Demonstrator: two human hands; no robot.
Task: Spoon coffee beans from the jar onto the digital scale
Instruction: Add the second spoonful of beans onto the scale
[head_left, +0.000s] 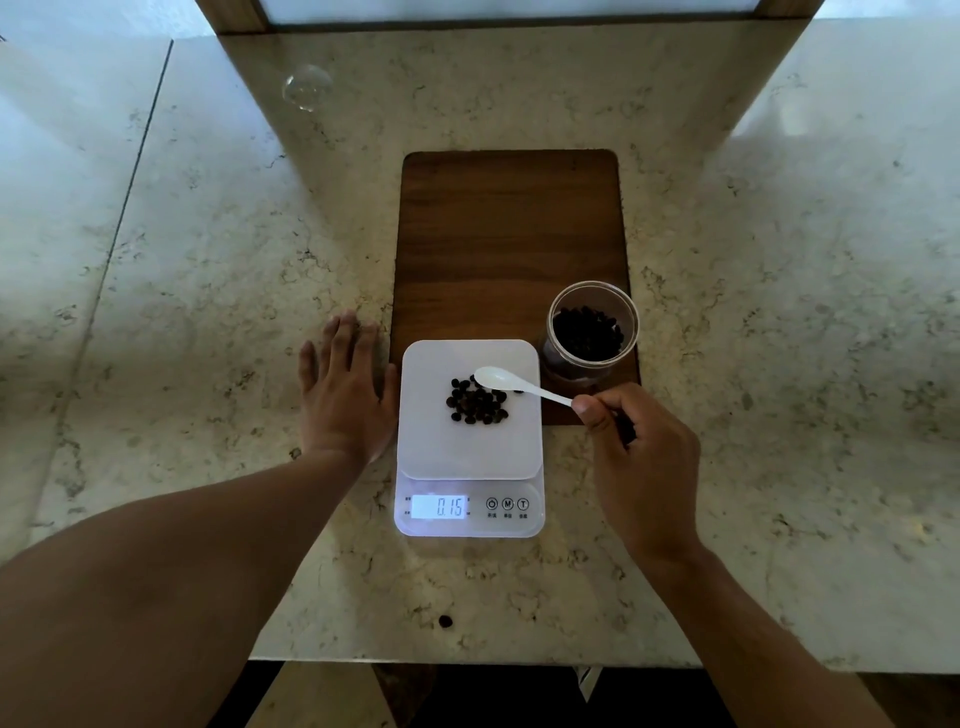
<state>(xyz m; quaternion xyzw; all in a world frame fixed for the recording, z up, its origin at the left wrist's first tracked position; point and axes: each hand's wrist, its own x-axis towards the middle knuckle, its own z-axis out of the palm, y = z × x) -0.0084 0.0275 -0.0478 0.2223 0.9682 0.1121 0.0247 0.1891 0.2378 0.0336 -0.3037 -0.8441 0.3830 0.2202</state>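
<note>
A white digital scale (441, 447) stands at the near middle of the counter, its display reading 0.15. A small pile of dark coffee beans (477, 402) lies on its platform. My right hand (644, 452) pinches the handle of a white plastic spoon (501, 378), whose empty bowl hovers over the beans. An open clear jar (592, 327) holding more beans stands just right of the scale on a wooden board. My left hand (343, 389) lies flat on the counter, touching the scale's left side.
The dark wooden board (509, 223) stretches away behind the scale. One stray bean (445, 621) lies near the counter's front edge. A clear round glass object (306, 85) sits at the far left. The marble counter (208, 312) spreads on both sides.
</note>
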